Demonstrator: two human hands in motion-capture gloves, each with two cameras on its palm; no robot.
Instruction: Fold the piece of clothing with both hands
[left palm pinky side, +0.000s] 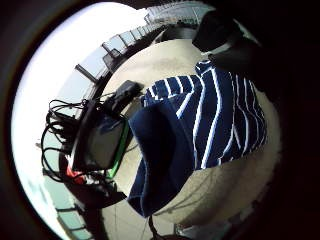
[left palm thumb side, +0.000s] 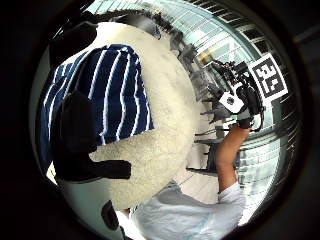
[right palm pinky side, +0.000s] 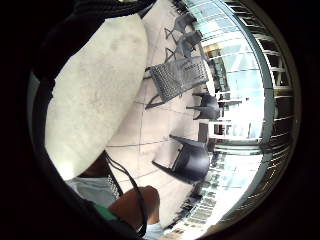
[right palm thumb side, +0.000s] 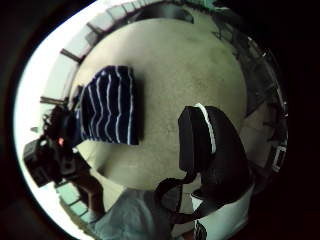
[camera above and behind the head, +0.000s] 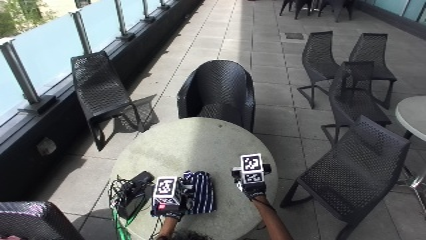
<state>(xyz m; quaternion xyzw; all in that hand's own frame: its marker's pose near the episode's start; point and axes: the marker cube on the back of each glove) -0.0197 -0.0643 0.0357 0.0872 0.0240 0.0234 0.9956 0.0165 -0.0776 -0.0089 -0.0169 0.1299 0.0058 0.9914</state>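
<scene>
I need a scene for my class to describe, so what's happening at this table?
A person at a round table is folding a navy striped garment. It lies in a folded bundle on the table near the person. The left hand is at the garment's edge; whether it grips the cloth can't be told. The right hand is off the garment, beside it. A tangle of devices and cables sits at the table's left edge.
</scene>
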